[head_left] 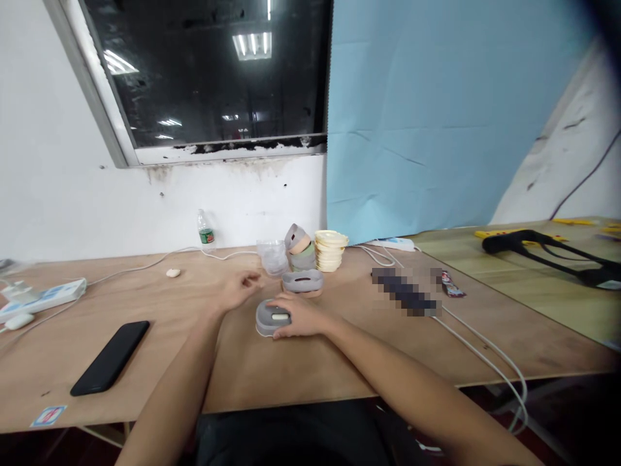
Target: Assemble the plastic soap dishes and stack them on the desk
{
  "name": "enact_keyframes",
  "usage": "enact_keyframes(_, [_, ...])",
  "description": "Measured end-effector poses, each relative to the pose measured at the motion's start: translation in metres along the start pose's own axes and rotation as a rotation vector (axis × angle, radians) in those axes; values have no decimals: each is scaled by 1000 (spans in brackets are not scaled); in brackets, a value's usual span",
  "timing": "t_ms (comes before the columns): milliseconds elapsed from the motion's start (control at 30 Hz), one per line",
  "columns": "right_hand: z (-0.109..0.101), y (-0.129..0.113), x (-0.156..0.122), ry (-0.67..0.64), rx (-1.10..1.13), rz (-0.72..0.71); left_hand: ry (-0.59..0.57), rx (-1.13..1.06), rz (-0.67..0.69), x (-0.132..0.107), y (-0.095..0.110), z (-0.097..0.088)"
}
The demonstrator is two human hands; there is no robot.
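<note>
A grey rounded plastic case point(266, 318) with a pale oblong piece on its top rests on the table near the middle. My right hand point(305, 315) grips its right side, thumb at the front and fingers over the top. To the left and a little farther back is my left hand point(240, 288), its fingers loosely bent and apart, with nothing visible in them. Just behind my right hand sits another grey slotted shell point(303, 281) on a peach-coloured part.
Behind stand clear plastic cups point(272, 257), stacked grey, peach and green shells point(301, 259), and a cream stack point(330, 251). A black phone point(110, 358) lies left, a bottle point(206, 231) by the wall. White cables point(485, 359) cross the right side near a blurred dark object point(405, 291).
</note>
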State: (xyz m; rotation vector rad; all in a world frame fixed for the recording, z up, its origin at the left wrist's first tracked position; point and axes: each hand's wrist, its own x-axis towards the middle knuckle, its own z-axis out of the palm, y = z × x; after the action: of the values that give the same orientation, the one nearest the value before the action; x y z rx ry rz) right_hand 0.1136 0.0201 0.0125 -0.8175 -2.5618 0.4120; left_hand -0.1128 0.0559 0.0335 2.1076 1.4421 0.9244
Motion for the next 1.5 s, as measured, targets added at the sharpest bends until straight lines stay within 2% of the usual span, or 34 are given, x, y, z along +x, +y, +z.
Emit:
enact_keyframes(67, [2, 4, 0, 21, 3, -11, 232, 48, 134, 19, 9, -10])
enact_keyframes(133, [4, 6, 1, 52, 4, -21, 340, 131, 278, 41, 20, -14])
enact_keyframes(200, [5, 8, 2, 88, 10, -47, 310, 225, 349, 62, 29, -13])
enact_keyframes(300, [1, 10, 3, 148, 27, -98, 169, 375, 318, 82, 36, -7])
enact_keyframes(367, [-2, 11, 2, 194, 33, -91, 124, 435, 279, 88, 35, -2])
enact_keyframes(467, [-5, 13, 1, 250, 36, -63, 215, 492, 229, 87, 30, 1])
enact_keyframes(600, [-4, 16, 1, 305, 34, -42, 395, 480, 237, 78, 28, -8])
enact_keyframes(700, [-5, 17, 2, 381, 57, -22, 527, 333, 323, 61, 30, -19])
enact_keyframes(800, [-7, 22, 2, 534, 161, 91, 577, 111, 402, 36, 28, -21])
enact_keyframes(867, [-7, 27, 2, 618, 275, 163, 531, -111, 384, 19, 22, -14])
enact_keyframes(967, [-6, 37, 2, 633, 449, 175, 314, -433, 263, -1, 11, 2])
enact_keyframes(1067, [-8, 42, 2, 621, 568, 228, 46, -598, 84, -11, 4, 14])
enact_keyframes(1133, [-11, 43, 2, 580, 619, 304, -56, -645, 11, -13, -1, 17])
enact_keyframes(1233, [-16, 43, 2, 401, 679, 422, -101, -610, -43, -12, -11, 19])
enact_keyframes(1300, [-17, 44, 1, 253, 696, 457, -67, -494, -49, -12, -19, 22])
enact_keyframes(1400, [-18, 49, -1, 101, 665, 408, 7, -257, -8, -15, -27, 28])
enact_keyframes(1500, [-21, 56, -5, 0, 575, 368, -28, -111, 62, -19, -27, 32])
